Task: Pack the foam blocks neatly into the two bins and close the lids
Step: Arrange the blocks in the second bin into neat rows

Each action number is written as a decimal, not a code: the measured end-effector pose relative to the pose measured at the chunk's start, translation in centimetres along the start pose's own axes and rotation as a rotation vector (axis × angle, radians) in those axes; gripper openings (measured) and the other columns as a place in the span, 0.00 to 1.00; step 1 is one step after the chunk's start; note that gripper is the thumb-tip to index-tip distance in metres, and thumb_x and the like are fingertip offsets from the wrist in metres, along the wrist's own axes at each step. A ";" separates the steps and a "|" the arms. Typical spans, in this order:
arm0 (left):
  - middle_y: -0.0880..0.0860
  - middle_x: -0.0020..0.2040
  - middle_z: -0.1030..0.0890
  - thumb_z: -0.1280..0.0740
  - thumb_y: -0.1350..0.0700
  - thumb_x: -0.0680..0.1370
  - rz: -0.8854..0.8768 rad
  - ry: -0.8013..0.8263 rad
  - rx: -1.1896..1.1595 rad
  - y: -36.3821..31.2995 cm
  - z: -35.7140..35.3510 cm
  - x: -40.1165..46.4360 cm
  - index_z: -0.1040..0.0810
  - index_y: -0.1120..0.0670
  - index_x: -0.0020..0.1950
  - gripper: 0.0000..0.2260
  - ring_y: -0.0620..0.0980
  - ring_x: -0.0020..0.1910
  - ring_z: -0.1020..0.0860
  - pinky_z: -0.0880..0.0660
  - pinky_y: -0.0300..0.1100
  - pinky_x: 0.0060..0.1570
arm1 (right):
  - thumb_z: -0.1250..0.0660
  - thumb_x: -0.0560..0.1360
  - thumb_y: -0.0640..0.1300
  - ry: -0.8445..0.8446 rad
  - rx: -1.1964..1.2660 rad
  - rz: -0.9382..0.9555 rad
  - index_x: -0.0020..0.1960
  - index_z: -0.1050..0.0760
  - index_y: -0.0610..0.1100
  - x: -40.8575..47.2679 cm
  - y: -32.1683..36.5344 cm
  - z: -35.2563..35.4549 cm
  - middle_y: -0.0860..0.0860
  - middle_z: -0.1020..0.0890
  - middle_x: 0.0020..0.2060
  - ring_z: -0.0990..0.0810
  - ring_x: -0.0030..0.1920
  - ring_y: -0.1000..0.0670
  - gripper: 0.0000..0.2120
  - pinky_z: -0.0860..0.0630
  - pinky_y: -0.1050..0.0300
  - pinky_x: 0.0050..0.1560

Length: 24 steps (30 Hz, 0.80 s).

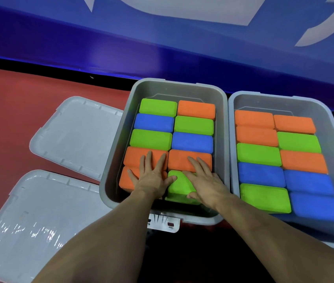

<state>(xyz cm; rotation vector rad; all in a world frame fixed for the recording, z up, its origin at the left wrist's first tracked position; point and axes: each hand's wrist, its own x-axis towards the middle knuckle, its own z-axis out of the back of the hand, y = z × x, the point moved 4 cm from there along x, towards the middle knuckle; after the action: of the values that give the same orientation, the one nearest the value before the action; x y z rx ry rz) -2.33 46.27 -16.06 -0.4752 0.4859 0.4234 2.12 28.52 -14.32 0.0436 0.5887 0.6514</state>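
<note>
Two grey bins side by side on a red worktop (pixel 8 111), both uncovered. In the left bin (pixel 119 144), two columns of foam blocks (pixel 156 137) in green, blue and orange. Left hand (pixel 151 178) flat on the two nearest orange blocks (pixel 141 158) at 7 o'clock in that bin, fingers (pixel 148 158) straight and spread. Right hand (pixel 205 180) laid over the nearest green block (pixel 179 185) and the orange one just beyond, fingers straight and apart, thumb down at the block's near edge, perhaps pressing. In the right bin (pixel 231 139), at 3 o'clock, two full columns of blocks, untouched. Two grey lids off at 9 o'clock: far lid (pixel 74 131) and near lid (pixel 31 217), both flat on the worktop.
</note>
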 end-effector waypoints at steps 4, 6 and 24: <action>0.48 0.82 0.69 0.43 0.30 0.79 -0.005 0.012 0.033 -0.1 0.0 -0.2 0.61 0.32 0.80 0.36 0.51 0.80 0.69 0.62 0.73 0.73 | 0.26 0.75 0.56 -0.054 0.053 -0.060 0.81 0.55 0.58 0.1 -0.7 -0.2 0.50 0.74 0.78 0.70 0.79 0.40 0.47 0.43 0.32 0.77; 0.49 0.81 0.71 0.41 0.29 0.78 -0.028 0.043 0.041 0.0 0.0 -0.2 0.62 0.30 0.79 0.38 0.53 0.80 0.71 0.63 0.74 0.71 | 0.20 0.68 0.56 -0.072 0.228 -0.180 0.81 0.61 0.57 0.6 -1.4 -0.2 0.50 0.79 0.75 0.68 0.80 0.40 0.59 0.40 0.36 0.77; 0.49 0.78 0.77 0.31 0.34 0.76 -0.006 0.118 0.027 -0.4 -0.2 -0.4 0.60 0.28 0.79 0.43 0.54 0.78 0.75 0.63 0.77 0.70 | 0.17 0.64 0.53 -0.092 0.401 -0.232 0.82 0.65 0.54 0.7 -1.6 -1.0 0.49 0.78 0.75 0.59 0.82 0.45 0.66 0.41 0.48 0.79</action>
<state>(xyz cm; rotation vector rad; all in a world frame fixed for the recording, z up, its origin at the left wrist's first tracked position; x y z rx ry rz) -2.56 45.72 -15.88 -0.4771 0.6033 0.3845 2.88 27.50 -15.86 0.3728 0.6171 0.2973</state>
